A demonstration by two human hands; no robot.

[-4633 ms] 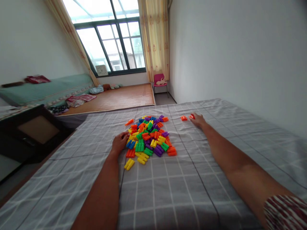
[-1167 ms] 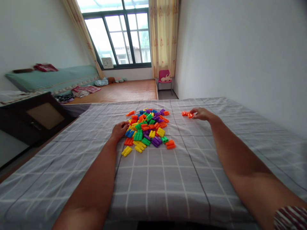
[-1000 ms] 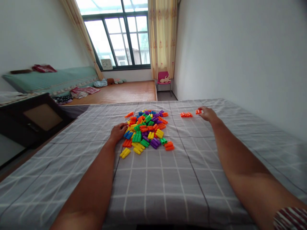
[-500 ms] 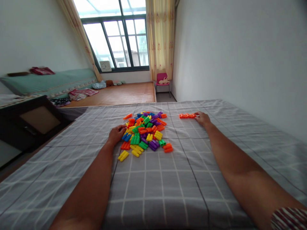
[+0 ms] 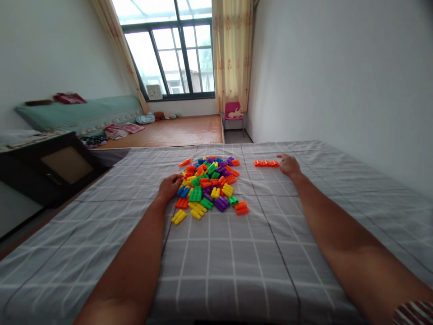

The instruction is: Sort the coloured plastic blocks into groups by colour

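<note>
A pile of plastic building pieces (image 5: pixel 215 181) in orange, yellow, green, blue and purple lies on a grey checked cloth (image 5: pixel 223 253). At its left edge rests my left hand (image 5: pixel 170 186), fingers loosely bent and touching or close to the pieces; I see nothing held in it. To the right of the pile, a short row of orange pieces (image 5: pixel 267 163) lies joined in a line. My right hand (image 5: pixel 289 165) is just past the row's right end, index finger stretched out and nothing visible in its grasp. A loose orange piece (image 5: pixel 241 208) and a yellow piece (image 5: pixel 179 217) sit at the near side.
Beyond the cloth is a low bed with a brown mat (image 5: pixel 182 128) beneath the window. A pink chair (image 5: pixel 233 111) holding a plush toy stands at the far wall. On the left is a dark cabinet (image 5: pixel 61 164); a white wall (image 5: pixel 338 81) runs along the right.
My right hand has let go of the orange row's right end, and its fingers have opened. The row stays on the cloth. My left hand keeps its place by the pile; the view has shifted slightly.
</note>
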